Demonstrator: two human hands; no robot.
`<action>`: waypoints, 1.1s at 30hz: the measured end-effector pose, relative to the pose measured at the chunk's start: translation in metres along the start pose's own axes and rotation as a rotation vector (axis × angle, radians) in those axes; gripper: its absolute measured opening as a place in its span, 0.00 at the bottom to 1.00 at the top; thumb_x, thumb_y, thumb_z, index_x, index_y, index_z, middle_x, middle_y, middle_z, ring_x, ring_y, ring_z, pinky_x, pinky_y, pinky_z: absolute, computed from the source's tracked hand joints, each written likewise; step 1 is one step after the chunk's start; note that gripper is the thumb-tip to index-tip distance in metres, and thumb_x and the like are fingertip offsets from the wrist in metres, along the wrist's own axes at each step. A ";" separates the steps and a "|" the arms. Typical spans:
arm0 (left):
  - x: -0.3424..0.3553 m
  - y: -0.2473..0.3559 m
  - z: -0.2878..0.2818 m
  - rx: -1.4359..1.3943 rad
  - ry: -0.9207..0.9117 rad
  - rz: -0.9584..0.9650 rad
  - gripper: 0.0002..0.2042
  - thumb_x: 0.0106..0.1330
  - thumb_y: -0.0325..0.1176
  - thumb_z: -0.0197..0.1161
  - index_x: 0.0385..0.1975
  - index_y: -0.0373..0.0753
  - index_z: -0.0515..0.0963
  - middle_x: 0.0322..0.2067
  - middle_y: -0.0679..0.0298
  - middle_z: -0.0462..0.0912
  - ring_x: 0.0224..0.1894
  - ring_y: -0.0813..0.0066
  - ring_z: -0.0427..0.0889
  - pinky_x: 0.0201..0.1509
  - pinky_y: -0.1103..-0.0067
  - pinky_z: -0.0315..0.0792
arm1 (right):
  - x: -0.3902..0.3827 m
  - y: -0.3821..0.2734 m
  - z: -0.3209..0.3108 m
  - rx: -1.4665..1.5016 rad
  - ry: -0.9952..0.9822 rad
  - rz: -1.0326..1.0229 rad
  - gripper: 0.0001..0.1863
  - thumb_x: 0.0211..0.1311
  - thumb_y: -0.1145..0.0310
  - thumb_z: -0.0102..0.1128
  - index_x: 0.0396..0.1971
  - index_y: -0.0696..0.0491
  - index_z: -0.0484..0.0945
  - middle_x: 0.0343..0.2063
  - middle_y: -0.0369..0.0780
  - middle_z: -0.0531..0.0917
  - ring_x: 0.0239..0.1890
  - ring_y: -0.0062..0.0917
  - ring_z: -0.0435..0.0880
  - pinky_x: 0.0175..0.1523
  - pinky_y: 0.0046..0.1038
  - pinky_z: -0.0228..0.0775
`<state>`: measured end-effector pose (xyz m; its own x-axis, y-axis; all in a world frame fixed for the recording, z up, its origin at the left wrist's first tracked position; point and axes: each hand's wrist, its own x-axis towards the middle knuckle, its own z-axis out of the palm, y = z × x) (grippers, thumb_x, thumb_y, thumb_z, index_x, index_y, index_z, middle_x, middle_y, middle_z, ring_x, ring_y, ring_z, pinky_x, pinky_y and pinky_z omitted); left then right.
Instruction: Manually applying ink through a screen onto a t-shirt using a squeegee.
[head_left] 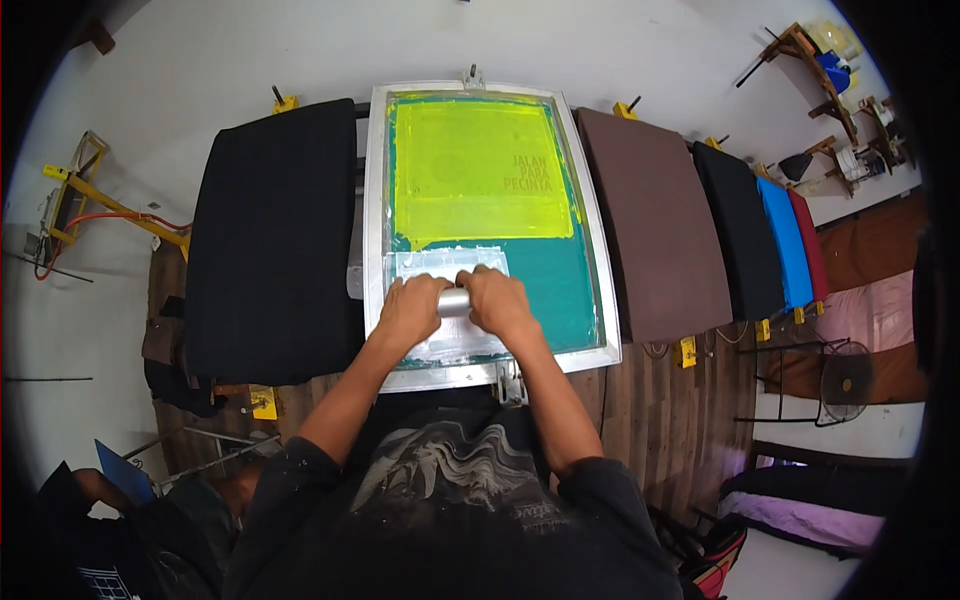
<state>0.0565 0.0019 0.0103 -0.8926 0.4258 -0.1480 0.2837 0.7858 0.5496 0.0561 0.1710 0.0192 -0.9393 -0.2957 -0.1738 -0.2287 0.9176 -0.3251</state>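
Note:
My left hand (410, 305) and my right hand (495, 300) are closed on a silver squeegee (453, 302), thumbs near each other on its rounded top. It rests on the lower left part of a mesh screen (552, 295) in an aluminum frame (608, 300). The upper mesh shows a bright yellow-green rectangle (455, 210) with faint lettering, surrounded by teal. White, streaky residue (450, 262) lies around the squeegee at the lower left of the mesh.
Fabric-covered boards flank the screen: black (270, 240) left; brown (655, 240), black (740, 230), blue (785, 240), red (805, 240) right. A yellow clamp rig (115, 200) is left, a fan (845, 380) right. A co-worker (140, 525) holding a blue sheet (120, 470) is at lower left.

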 end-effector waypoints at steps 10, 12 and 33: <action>-0.093 0.020 0.048 -0.050 0.085 0.087 0.25 0.52 0.16 0.57 0.54 0.39 0.77 0.48 0.54 0.79 0.54 0.53 0.78 0.66 0.56 0.63 | -0.097 -0.019 0.028 0.113 0.124 -0.038 0.13 0.53 0.76 0.56 0.40 0.52 0.80 0.36 0.44 0.79 0.43 0.40 0.80 0.43 0.42 0.74; -0.088 0.023 0.041 -0.052 0.049 0.070 0.25 0.52 0.16 0.57 0.53 0.39 0.77 0.48 0.55 0.80 0.54 0.53 0.78 0.66 0.56 0.63 | -0.097 -0.018 0.021 0.101 0.086 -0.035 0.13 0.53 0.76 0.56 0.40 0.53 0.80 0.36 0.44 0.80 0.43 0.40 0.81 0.43 0.42 0.73; -0.099 0.029 0.042 -0.043 0.090 0.077 0.23 0.53 0.16 0.56 0.52 0.36 0.77 0.50 0.53 0.79 0.56 0.54 0.77 0.65 0.58 0.63 | -0.104 -0.017 0.027 0.126 0.033 -0.061 0.26 0.41 0.82 0.62 0.47 0.54 0.77 0.46 0.44 0.79 0.50 0.42 0.77 0.48 0.42 0.72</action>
<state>0.1677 0.0019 0.0061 -0.8969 0.4412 -0.0308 0.3394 0.7312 0.5917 0.1648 0.1793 0.0182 -0.9332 -0.3388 -0.1199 -0.2536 0.8571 -0.4484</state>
